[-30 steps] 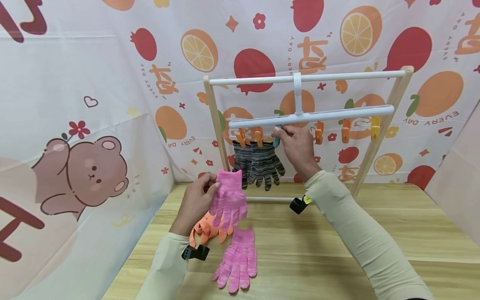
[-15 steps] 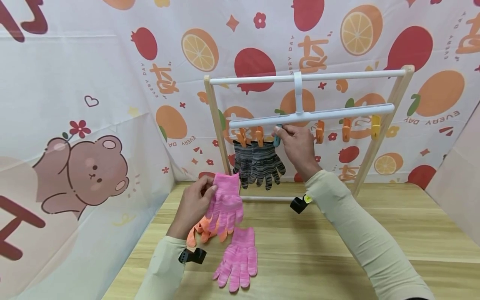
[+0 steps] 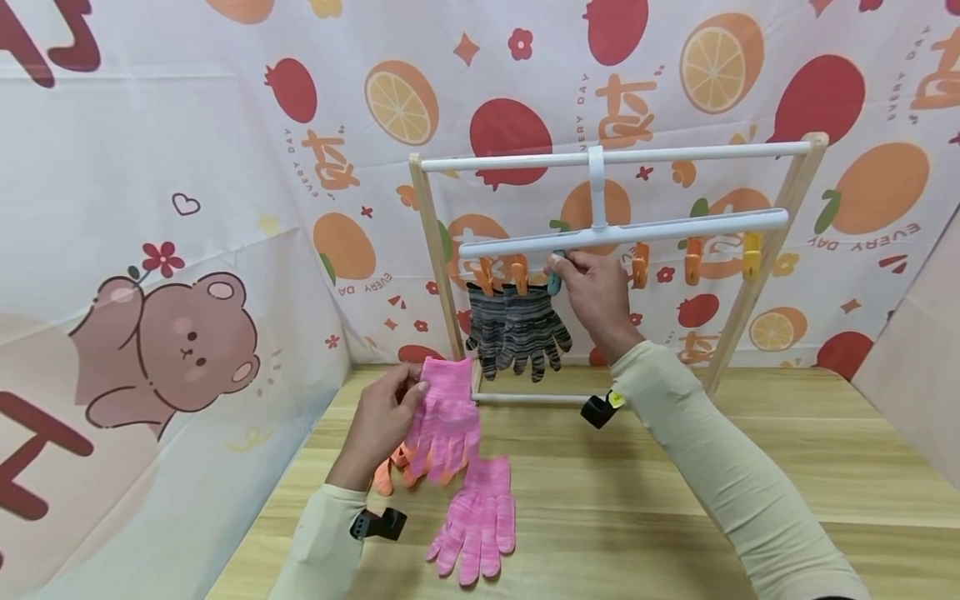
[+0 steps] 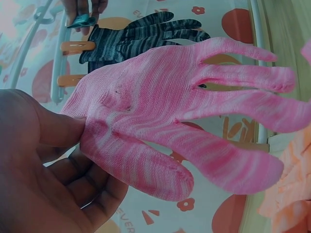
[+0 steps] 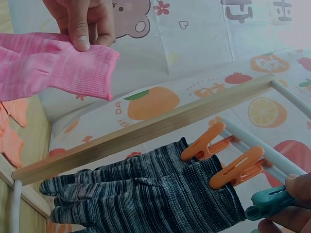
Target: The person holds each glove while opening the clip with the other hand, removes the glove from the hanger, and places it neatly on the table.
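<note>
My left hand (image 3: 384, 421) pinches a pink glove (image 3: 444, 417) near its cuff, thumb on the near face, and the glove's fingers hang down. In the left wrist view the pink glove (image 4: 146, 97) spreads across the middle. My right hand (image 3: 597, 296) grips a teal clothespin (image 3: 555, 275) under the white hanger (image 3: 517, 243). The right wrist view has the teal clothespin (image 5: 269, 201) between thumb and fingers, beside the cuff of a grey-black striped glove (image 5: 189, 199). Two striped gloves hang from orange clothespins (image 3: 519, 273). A second pink glove (image 3: 480, 521) lies flat on the table.
Orange gloves (image 3: 384, 475) lie on the table (image 3: 637, 517) behind the held pink glove, partly hidden. A rack with wooden sides (image 3: 435, 250) carries the hanger on its white top bar (image 3: 495, 161). Two more orange clothespins (image 3: 693, 262) and a yellow clothespin (image 3: 752, 257) hang at right.
My left hand has moved down and slightly left with the pink glove, away from the striped gloves. The right hand stays at the teal clothespin.
</note>
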Available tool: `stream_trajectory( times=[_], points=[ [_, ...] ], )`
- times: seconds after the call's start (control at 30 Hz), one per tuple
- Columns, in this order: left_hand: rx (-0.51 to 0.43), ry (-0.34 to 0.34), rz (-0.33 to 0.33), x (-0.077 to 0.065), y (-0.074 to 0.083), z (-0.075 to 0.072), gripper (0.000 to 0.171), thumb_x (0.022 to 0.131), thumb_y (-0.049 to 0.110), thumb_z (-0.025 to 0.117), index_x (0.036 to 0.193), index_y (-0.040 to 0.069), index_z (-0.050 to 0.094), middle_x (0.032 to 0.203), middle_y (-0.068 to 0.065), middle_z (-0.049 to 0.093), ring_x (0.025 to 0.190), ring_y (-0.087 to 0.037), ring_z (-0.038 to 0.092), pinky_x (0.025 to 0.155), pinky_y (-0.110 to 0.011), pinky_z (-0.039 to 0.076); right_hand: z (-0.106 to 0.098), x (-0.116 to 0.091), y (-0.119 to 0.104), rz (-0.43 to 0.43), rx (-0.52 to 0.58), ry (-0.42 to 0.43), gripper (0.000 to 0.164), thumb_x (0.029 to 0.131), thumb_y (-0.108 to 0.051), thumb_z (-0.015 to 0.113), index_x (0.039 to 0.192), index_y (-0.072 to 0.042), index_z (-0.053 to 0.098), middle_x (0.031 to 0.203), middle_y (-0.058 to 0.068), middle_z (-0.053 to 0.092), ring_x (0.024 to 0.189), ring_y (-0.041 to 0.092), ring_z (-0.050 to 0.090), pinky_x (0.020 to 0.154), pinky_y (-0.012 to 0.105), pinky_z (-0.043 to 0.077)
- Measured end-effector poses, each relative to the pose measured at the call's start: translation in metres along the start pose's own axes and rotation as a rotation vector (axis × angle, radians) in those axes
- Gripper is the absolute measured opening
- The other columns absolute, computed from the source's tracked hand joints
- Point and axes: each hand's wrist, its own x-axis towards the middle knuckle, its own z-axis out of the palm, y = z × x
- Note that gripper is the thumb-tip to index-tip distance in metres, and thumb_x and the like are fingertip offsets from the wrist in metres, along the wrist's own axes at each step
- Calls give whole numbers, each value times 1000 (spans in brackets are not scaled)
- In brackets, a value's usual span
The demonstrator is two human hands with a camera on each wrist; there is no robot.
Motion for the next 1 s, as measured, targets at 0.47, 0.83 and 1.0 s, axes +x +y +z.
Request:
stream_trajectory(
  times=[0.47,0.83,1.0],
  points=[
    [-9,-23,-46,-18,-13,-4,6,102,11,61,100,13,67,77,-3,56,68,-19,49,63,-31,41,0,0,-1,-12,-2,-2,28,101,-28,65,113,-5,77,109,10,74,99,20,58,74,34,38],
    [-7,-45,-51,-29,-23,2,7,101,10,62,98,13,67,77,-2,57,68,-18,50,63,-29,42,-1,0,-1,-7,3,-3,28,101,-27,66,113,-5,77,111,10,74,109,19,61,92,42,47],
    [-13,-62,-57,-34,-26,4,8,101,9,63,96,13,68,77,-1,57,67,-17,50,62,-28,43,0,0,1,-12,-4,0,28,101,-27,66,116,-5,77,108,11,75,112,18,63,98,44,48]
  ],
)
